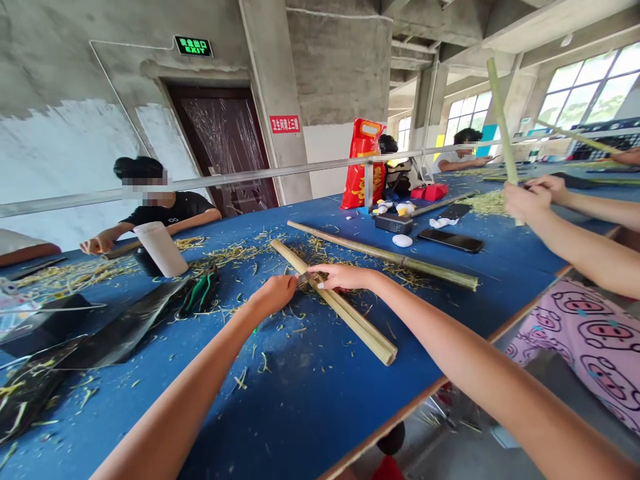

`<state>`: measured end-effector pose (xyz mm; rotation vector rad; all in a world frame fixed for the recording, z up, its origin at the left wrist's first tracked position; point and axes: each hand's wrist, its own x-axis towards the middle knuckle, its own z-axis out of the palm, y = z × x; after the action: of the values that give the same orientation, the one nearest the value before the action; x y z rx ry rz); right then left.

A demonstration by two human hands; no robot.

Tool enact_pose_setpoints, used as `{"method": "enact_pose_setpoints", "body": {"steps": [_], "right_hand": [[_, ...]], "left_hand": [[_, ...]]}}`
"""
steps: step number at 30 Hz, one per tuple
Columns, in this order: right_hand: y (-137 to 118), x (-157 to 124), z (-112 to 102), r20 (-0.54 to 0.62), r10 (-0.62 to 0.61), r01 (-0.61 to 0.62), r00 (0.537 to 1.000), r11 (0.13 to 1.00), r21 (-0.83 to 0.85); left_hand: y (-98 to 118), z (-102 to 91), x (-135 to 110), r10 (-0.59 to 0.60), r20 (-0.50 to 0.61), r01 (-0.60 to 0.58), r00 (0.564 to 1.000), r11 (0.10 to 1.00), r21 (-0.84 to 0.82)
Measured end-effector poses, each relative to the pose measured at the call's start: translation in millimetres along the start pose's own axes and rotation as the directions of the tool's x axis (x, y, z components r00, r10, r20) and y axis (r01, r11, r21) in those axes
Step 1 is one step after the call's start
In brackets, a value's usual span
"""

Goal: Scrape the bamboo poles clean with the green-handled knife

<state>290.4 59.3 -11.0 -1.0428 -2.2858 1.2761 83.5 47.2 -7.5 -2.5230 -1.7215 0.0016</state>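
Observation:
A pale, scraped bamboo pole [357, 323] lies slantwise on the blue table in front of me. Closed in a fist at its left side, my left hand [278, 293] grips a small metal blade [303, 279], whose handle is hidden. The blade lies across the pole. My right hand [345, 277] is bent over the pole from the right, fingers curled on it and fingertips close to the blade. Beyond it rests a second, greener bamboo pole [425, 267], touched by neither hand. Scraped shavings [260, 250] are scattered around both poles.
Green-handled pliers [203, 291] and a white cylinder [161, 250] stand or lie at left. A phone [451, 241], a white oval object [402, 241] and a red bag [361, 163] are farther back. At right, another person's hands [533, 200] hold an upright stalk [501, 120]. The table edge [390, 420] runs nearby.

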Motion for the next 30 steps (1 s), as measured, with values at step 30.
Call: {"method": "enact_pose_setpoints", "body": {"steps": [30], "right_hand": [[4.1, 2.7, -0.4, -0.019, -0.001, 0.002, 1.0, 0.998, 0.059]], "left_hand": [[-8.7, 8.4, 1.5, -0.02, 0.008, 0.021, 1.0, 0.997, -0.079]]}}
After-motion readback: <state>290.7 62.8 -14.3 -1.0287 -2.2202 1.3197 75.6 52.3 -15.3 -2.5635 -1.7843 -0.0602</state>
